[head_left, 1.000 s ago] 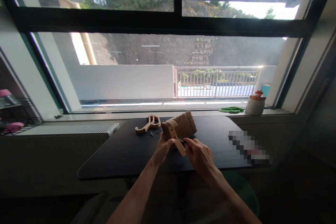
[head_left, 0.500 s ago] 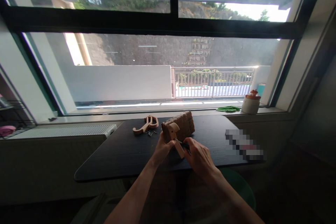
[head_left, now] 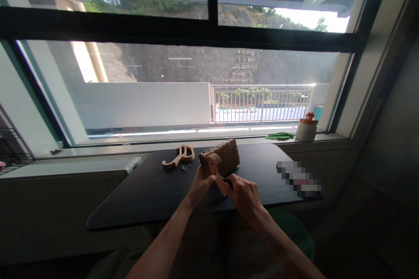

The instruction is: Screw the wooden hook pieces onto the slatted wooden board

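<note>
A rough brown block (head_left: 231,156) rests tilted on the dark table (head_left: 144,196). Against its near face lies a pale wooden hook (head_left: 214,163) with a small hole near its top. My left hand (head_left: 199,187) is closed around the hook and the block's lower left side, thumb near the middle of the hook. In my right hand (head_left: 243,192) is a screwdriver (head_left: 226,180) with a dark handle; its thin shaft points left to the hook beside my left thumb. Whether a screw sits at its tip is too small to tell.
More wooden hooks (head_left: 173,163) lie at the table's back left, with several loose screws (head_left: 183,168) beside them. On the sill are a green cloth (head_left: 279,136) and a white jar (head_left: 306,130). A blurred-out item (head_left: 299,178) lies at the right. A green stool (head_left: 293,231) stands below.
The view has shifted slightly, so everything sits a little further left. Around the screwdriver, my right hand has turned slightly; my left hand keeps its hold.
</note>
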A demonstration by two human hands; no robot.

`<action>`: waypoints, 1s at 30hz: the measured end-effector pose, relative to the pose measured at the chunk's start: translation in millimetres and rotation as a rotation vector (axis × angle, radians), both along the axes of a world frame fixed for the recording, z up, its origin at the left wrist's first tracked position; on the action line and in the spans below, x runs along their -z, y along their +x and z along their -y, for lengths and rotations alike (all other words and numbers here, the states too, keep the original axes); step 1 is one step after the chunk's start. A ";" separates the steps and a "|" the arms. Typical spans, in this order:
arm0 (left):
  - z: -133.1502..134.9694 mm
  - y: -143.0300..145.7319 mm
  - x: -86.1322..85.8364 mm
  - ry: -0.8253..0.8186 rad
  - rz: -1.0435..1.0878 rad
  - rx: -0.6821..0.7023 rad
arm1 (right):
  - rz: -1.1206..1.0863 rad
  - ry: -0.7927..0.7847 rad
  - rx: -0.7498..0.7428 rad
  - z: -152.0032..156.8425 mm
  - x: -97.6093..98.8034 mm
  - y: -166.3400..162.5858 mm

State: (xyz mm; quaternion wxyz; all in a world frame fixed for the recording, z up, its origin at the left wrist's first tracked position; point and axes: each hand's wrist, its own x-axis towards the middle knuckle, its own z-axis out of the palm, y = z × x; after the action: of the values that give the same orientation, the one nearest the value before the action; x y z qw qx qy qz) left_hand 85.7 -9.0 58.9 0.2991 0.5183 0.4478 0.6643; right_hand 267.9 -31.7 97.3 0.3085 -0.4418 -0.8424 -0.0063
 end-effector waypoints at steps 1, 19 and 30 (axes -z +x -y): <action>-0.2 0.0 0.0 -0.002 0.005 0.002 | -0.001 -0.006 0.014 -0.5 0.6 -0.7; -6.2 0.0 9.3 0.027 -0.076 0.023 | 0.033 -0.083 0.042 -6.6 -14.5 2.1; -4.2 1.4 3.8 0.010 -0.049 -0.028 | 0.108 0.081 -0.053 -3.6 -20.7 -0.1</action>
State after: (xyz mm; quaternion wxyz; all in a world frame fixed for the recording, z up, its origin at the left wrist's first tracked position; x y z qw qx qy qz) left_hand 87.1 -4.8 55.1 0.2760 0.5296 0.4588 0.6579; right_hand 267.8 -28.1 118.0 0.2805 -0.4057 -0.8681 -0.0560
